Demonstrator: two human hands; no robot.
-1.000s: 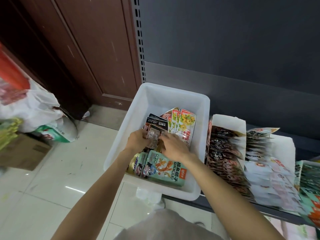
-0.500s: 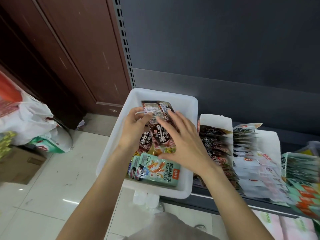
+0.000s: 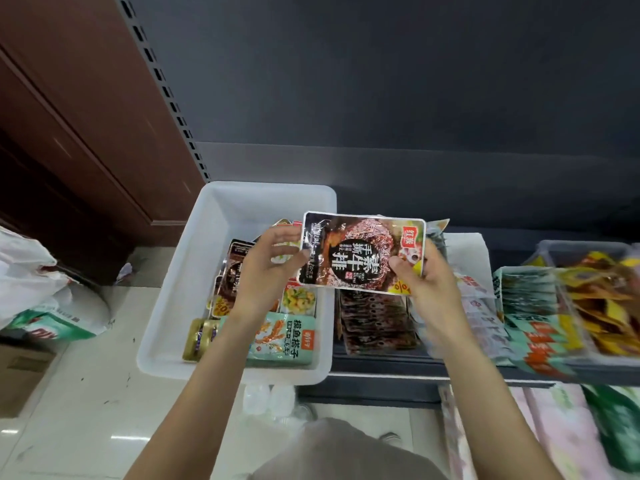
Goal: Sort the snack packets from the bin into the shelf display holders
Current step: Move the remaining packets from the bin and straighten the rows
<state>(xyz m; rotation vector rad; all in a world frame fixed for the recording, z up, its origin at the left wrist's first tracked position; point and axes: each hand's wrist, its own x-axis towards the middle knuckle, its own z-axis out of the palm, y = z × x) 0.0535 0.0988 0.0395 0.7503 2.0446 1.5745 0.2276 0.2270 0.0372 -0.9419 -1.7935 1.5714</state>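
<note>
A dark snack packet (image 3: pixel 360 252) with a meat picture and white lettering hangs flat between my hands, above the gap between the white bin (image 3: pixel 194 278) and the shelf holders. My left hand (image 3: pixel 268 268) pinches its left edge and my right hand (image 3: pixel 424 275) pinches its right edge. More packets lie in the bin: dark ones (image 3: pixel 232 278), a mint-green one (image 3: pixel 284 341), a gold one (image 3: pixel 199 339). Just below the held packet, a white holder (image 3: pixel 374 320) carries a row of the same dark packets.
Further right stand holders with white packets (image 3: pixel 485 320), green-and-orange packets (image 3: pixel 533 317) and a grey bin of yellow packets (image 3: pixel 602 292). A dark shelf back panel rises behind. White bags (image 3: pixel 41 299) and a cardboard box (image 3: pixel 20 372) sit on the tiled floor at left.
My hands pulled the dark packet out of the bin, lifted it, turned it flat and carried it to the right, over the first holder. The view shifted right too.
</note>
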